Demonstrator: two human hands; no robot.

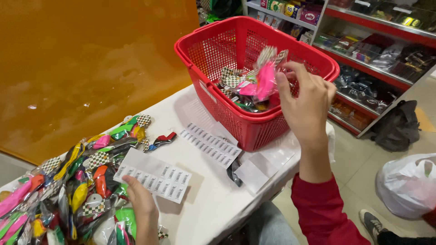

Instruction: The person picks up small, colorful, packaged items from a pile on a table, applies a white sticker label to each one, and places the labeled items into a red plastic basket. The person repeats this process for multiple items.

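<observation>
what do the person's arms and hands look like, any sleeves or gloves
Both hands are bare, with no gloves, rings or watch visible. The right hand comes out of a red sleeve pushed up the forearm, wrist bare. The left hand shows a bare wrist and no sleeve in view.

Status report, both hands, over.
Right hand holds pink packet over red basket. Left hand on label sheet. Nothing in the way.

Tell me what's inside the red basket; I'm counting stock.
The basket holds clear packets of colourful items with checkered cards. The right hand holds a pink packet over them. Lower layers and the bottom are hidden.
</observation>
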